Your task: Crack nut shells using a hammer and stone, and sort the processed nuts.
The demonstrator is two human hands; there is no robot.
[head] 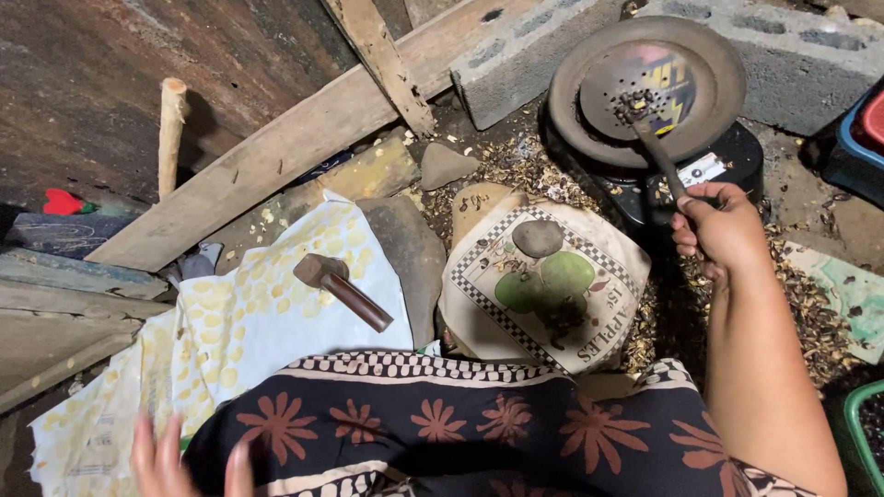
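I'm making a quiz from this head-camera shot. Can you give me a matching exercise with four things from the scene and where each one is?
Things:
1. perforated skimmer
2. hammer
3. rounded stone
4. wooden stick

Places:
A. on the yellow-spotted cloth
B. on the tile with the apple picture
C. upright against the boards on the left
D. over the round pan, its handle in the right hand

Pairs: 1-D, 2-A, 3-B, 4-C
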